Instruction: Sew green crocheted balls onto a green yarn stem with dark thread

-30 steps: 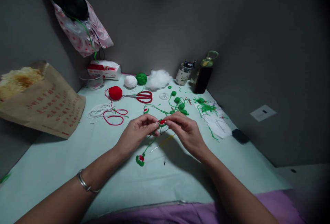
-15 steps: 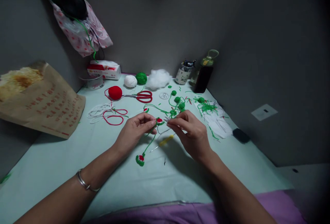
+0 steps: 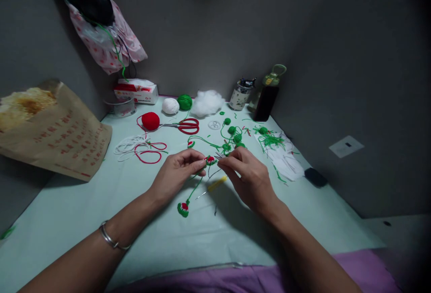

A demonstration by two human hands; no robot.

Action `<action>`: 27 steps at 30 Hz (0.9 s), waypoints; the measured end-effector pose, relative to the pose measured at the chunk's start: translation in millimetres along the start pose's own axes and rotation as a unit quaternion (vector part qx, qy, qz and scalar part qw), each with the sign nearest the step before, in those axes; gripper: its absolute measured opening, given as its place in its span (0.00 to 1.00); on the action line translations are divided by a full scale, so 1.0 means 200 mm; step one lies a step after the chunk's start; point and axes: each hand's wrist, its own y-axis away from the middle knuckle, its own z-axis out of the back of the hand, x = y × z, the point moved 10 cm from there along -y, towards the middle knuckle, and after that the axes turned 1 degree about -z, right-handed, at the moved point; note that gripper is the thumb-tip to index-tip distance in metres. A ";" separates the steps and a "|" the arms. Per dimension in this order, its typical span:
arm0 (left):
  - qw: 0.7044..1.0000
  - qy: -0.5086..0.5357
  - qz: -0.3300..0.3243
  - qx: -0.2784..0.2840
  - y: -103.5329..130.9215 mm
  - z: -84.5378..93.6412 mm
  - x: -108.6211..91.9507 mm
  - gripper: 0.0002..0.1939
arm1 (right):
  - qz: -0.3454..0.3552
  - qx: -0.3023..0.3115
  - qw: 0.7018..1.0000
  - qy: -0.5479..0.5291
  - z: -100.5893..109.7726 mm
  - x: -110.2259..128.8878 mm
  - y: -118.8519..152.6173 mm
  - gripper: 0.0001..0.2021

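My left hand (image 3: 180,169) pinches the edge of a small crocheted watermelon slice (image 3: 210,160), red with a white and green rim. Close to its right side, my right hand (image 3: 247,174) grips a thin metallic needle (image 3: 218,155) between thumb and fingertips, pointing at the slice. A dark thread (image 3: 213,174) loops beneath the slice. From my left hand a green cord runs down to another crocheted watermelon slice (image 3: 183,208) lying on the table. Below the hands rests a crochet hook with a yellow handle (image 3: 217,184). Whether the needle touches the slice is too small to tell.
Behind the hands lie red-handled scissors (image 3: 188,126), a red yarn ball (image 3: 150,121), white stuffing (image 3: 207,103) and green crocheted balls on cords (image 3: 237,138). A dark bottle (image 3: 266,99) stands at back right; a paper bag (image 3: 74,135) is at left. Green scraps cover white paper (image 3: 286,165).
The watermelon slice has shifted slightly right and tilted in my left hand. My right hand has moved a little to the left, closer to it.
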 end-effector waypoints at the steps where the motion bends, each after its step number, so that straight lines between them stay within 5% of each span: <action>1: 1.000 0.008 0.007 0.007 0.00 0.00 0.01 0.06 | -0.004 -0.003 1.000 -0.023 0.01 -0.01 0.00 0.08; 13: 0.996 0.056 0.035 0.053 -0.01 -0.05 0.04 0.07 | -0.094 0.023 0.971 -0.220 -0.04 -0.09 0.00 0.04; 27: 0.999 -0.032 -0.015 0.013 -0.01 -0.03 0.01 0.05 | -0.162 0.044 0.940 -0.298 -0.13 -0.11 0.01 0.04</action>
